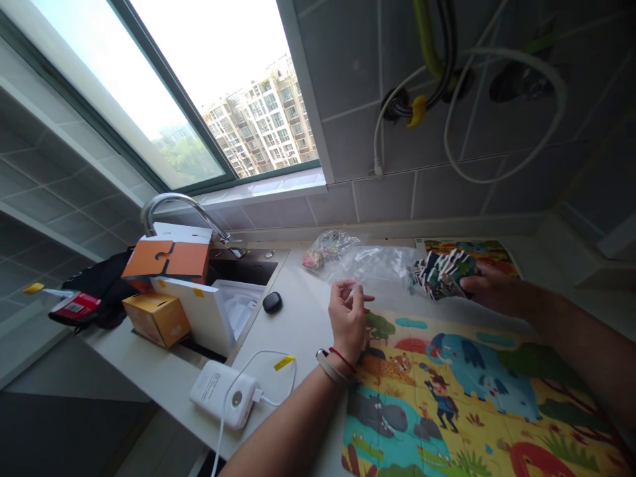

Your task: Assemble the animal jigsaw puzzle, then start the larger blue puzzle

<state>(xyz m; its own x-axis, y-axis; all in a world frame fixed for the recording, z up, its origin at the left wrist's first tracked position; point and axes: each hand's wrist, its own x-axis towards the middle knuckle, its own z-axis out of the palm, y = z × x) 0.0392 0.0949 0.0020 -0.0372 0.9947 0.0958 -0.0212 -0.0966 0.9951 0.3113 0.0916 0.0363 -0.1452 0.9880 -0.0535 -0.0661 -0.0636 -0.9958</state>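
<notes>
A colourful animal jigsaw puzzle [462, 391] lies assembled on the white counter [293, 318] in front of me. My left hand [348, 318] hovers over the puzzle's upper left corner, its fingers curled together in a pinch on the edge of a clear plastic bag [372, 265]. My right hand [489, 285] is farther right and grips a stack of loose puzzle pieces [442, 273] inside or against the bag's opening. A second puzzle picture sheet [477, 250] lies behind the right hand by the wall.
A small crumpled bag of pieces [325, 248] lies near the wall. A sink with faucet [183, 205] holds an orange box [169, 258], a white box [209, 311] and a yellow box [156, 319]. A black pebble-shaped object [272, 302] and a white power bank [223, 394] with cable sit on the counter.
</notes>
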